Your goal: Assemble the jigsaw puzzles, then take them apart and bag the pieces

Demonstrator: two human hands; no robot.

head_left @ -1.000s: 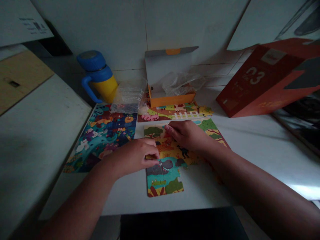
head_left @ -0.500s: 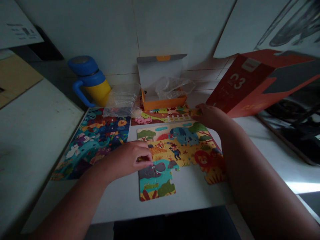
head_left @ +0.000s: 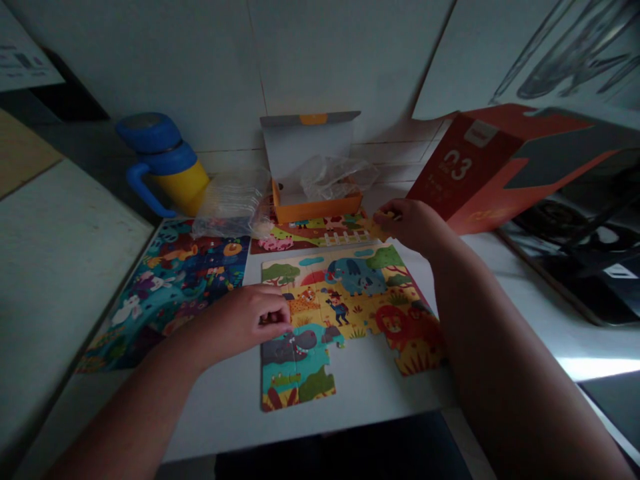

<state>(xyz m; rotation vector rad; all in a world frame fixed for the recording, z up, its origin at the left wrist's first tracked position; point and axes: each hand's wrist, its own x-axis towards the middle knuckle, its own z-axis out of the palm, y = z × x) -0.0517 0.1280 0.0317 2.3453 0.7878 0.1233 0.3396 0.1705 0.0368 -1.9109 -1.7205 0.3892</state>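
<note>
A safari jigsaw puzzle (head_left: pixel 355 293) lies on the white table, with a gap in its lower middle. My left hand (head_left: pixel 263 313) rests at its left edge, above the hippo part, fingers curled closed; whatever they hold, if anything, is hidden. Beyond the puzzle's far right corner, my right hand (head_left: pixel 413 223) pinches a yellowish puzzle piece (head_left: pixel 379 231), partly covered by the fingers. That piece is beside the right end of a farm puzzle (head_left: pixel 305 233). To the left lies a dark blue sea-and-animal puzzle (head_left: pixel 175 287).
An open orange box (head_left: pixel 320 208) holding a clear plastic bag (head_left: pixel 335 177) stands at the back. Left of it are more clear plastic packaging (head_left: pixel 230 197) and a blue-and-yellow flask (head_left: pixel 170 163). A tall red box (head_left: pixel 470 167) stands at right, near a black stove (head_left: pixel 565 247).
The view has shifted slightly, moving everything left in the picture. My right hand has risen a little and more of the yellowish piece shows. My left hand stays at the puzzle's left edge.
</note>
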